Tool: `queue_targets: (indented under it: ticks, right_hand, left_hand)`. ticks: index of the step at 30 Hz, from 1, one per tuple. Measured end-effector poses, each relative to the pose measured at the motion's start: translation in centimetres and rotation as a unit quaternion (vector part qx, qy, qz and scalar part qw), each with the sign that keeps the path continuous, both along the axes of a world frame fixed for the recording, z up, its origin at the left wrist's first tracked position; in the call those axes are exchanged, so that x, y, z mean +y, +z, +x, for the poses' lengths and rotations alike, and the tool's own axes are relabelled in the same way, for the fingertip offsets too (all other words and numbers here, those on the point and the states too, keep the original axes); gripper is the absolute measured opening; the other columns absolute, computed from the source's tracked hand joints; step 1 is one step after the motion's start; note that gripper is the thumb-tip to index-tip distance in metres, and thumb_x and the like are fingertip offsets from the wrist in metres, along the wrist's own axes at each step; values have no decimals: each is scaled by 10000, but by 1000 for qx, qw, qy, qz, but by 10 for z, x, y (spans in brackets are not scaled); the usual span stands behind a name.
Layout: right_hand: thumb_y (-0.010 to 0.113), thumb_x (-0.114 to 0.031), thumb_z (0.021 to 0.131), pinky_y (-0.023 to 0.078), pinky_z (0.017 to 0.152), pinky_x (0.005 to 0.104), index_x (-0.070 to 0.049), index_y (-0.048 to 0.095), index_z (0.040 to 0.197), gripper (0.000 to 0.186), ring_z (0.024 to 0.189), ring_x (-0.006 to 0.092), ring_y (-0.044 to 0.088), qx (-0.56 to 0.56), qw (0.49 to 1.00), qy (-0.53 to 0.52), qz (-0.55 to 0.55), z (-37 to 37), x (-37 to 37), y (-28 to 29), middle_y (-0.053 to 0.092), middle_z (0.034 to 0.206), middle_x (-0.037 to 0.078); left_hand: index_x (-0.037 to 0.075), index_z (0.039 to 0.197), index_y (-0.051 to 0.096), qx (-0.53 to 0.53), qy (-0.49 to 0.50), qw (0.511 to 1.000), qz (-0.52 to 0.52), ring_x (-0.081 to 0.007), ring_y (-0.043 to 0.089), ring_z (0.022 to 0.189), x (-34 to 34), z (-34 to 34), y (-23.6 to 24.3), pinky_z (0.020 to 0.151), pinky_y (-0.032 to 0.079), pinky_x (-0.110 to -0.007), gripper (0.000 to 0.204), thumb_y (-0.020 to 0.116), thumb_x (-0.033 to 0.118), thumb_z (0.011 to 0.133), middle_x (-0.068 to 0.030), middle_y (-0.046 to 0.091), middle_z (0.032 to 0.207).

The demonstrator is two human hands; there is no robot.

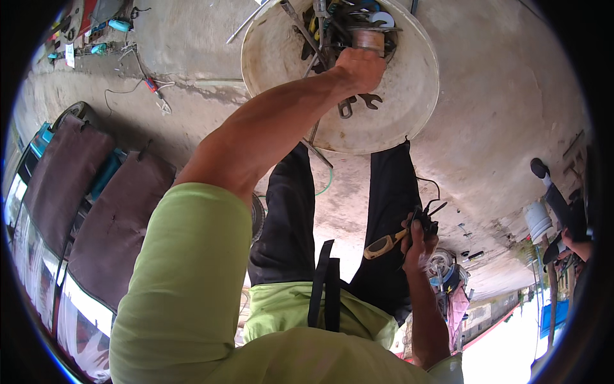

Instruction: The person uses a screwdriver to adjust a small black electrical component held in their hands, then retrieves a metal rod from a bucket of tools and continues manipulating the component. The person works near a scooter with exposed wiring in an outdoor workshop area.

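My left hand [362, 69] reaches into a large off-white basin [409, 109], its fingers curled against a spool of copper-coloured wire [369, 41]; the hand covers the spool's lower part. Around it lie several metal tools, among them an open-ended wrench [369, 101] and a long metal bar [299, 24]. Beside my right thigh, my right hand [419, 246] is closed around a tool with a yellow-and-black handle [381, 246]. A black part [425, 223] with a thin dark wire also sits in its fingers; its kind is not clear.
At the left stands a vehicle with brown seat covers [121, 224]. A cable with a red piece [152, 85] lies on the concrete floor [499, 83]. Far right, another person's leg [558, 205] shows near a white bucket [537, 221]. Machine parts [444, 269] lie behind my right arm.
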State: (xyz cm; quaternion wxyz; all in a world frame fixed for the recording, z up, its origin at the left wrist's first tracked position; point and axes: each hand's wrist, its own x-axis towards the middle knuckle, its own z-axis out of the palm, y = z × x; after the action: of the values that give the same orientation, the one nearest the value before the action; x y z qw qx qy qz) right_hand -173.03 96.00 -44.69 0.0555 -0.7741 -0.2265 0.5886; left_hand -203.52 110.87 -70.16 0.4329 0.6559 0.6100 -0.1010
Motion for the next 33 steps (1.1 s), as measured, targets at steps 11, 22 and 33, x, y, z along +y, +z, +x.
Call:
queue_targets:
  ticks: [11,22,33]
  right_hand:
    - [725,-287,1009,330,391,242,7,734,1146,324,426,69,475,29,999,-35,25,-10,6,3,756,885,86]
    - [668,-236,1053,423,554,252,13,707,1220,303,605,73,534,237,958,52,155,-84,29,95,738,991,65]
    - [819,-224,939,466,1026,390,-10,713,1141,313,1092,207,642,356,794,199,450,-153,57,320,713,1135,91]
  left_hand:
    - [39,1218,766,-520,423,741,-34,-214,736,998,-1,-70,98,940,582,-338,249,630,34,1011,-99,769,1077]
    - [-3,1167,699,-348,544,706,-290,-210,724,748,-209,-58,357,679,635,-345,382,610,362,1096,-108,727,902]
    - [68,1315,674,-382,628,627,-257,-141,667,825,-390,-89,494,792,556,-330,307,588,282,1112,-54,716,962]
